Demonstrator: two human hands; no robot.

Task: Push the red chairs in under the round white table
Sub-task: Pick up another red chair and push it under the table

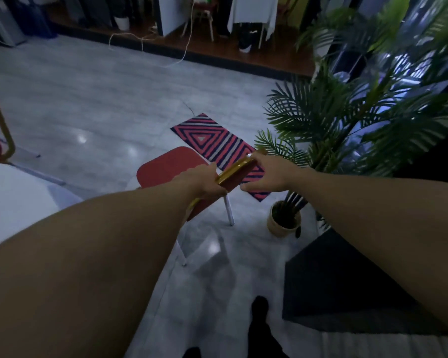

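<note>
Hands: left hand (204, 180) and right hand (265, 174) both clasp red chair (171, 166) backrest; beige pot (282, 223) holds palm plant (347, 130).

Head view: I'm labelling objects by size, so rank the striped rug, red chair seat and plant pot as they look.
1. striped rug
2. red chair seat, roughly similar, partly hidden by the arms
3. plant pot, clearly smallest

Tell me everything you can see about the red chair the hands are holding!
The red chair has a flat red seat, a red backrest with a shiny yellow-gold top rail, and pale metal-looking legs. It stands on the shiny grey floor, clear of the round white table at the left. The left hand and right hand both grip the backrest's top. Behind it lies a striped rug.
</note>
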